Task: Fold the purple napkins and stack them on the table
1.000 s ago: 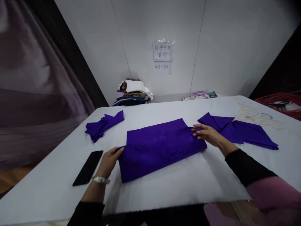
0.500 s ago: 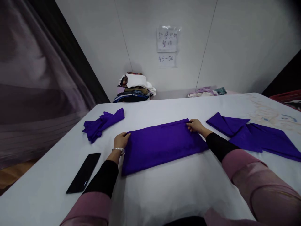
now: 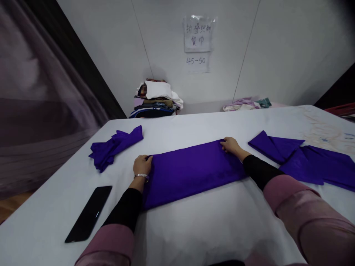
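A purple cloth (image 3: 188,171), folded into a long rectangle, lies flat and slightly slanted on the white-covered table (image 3: 199,229). At its far left corner my left hand (image 3: 142,166), with a silver bracelet at the wrist, pinches the edge between thumb and fingers. My right hand (image 3: 230,145) has the far right corner in a pinch. Both hands rest low at the table surface, and the fingertips are partly hidden by the cloth.
A gathered purple cloth (image 3: 115,147) lies at the left, above a black phone (image 3: 90,214). More purple cloths (image 3: 302,159) lie at the right. Beyond the far edge are a stack of folded clothes (image 3: 158,98), a smaller cloth pile (image 3: 246,104) and wall signs (image 3: 198,40).
The view has shifted and moved slightly closer. Both hands keep their hold on the far corners, and the folded cloth stays almost in the same place.
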A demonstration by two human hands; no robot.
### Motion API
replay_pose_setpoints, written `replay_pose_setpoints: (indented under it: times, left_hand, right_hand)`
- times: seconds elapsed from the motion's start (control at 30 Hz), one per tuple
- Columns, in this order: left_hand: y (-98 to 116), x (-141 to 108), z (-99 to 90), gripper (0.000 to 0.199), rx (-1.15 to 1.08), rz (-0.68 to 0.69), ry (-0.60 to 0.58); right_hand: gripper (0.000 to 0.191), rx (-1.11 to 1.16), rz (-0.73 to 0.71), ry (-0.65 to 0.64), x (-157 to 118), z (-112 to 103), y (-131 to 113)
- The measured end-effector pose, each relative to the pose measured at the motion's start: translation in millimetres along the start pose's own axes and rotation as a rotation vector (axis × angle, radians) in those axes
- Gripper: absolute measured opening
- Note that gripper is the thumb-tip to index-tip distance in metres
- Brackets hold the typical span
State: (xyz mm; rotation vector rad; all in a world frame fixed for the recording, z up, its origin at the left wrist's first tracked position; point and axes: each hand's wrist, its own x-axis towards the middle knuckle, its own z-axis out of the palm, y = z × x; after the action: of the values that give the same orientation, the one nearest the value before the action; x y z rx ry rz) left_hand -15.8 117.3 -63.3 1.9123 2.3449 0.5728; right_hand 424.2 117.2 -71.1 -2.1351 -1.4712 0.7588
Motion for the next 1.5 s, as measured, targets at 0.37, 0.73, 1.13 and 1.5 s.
replay_pose_setpoints:
  times: [0.37, 0.73, 1.13, 1.5]
  left_hand:
    - [-8.9, 5.1, -2.2, 0.034, -0.118, -0.026, -0.074]
    - [-18.8, 6.8, -5.4, 0.032, -0.297, -0.105, -0.099]
    - [-13.3, 17.7, -0.4, 0.039, -0.1, -0.021, -0.133]
    - [-15.1, 18.0, 3.6, 0.036, -0.054, 0.012, -0.086]
  right_hand:
    - [0.01, -0.103, 0.0, 0.024, -7.2, -4.6, 3.1]
    - [0.018, -0.17, -0.041, 0.126, -18.8, -14.0, 0.4]
    - [0.018, -0.257, 0.057, 0.156, -11.9, -14.4, -5.1]
    - [0.018, -0.285, 0.055, 0.162, -10.1, -14.6, -3.4]
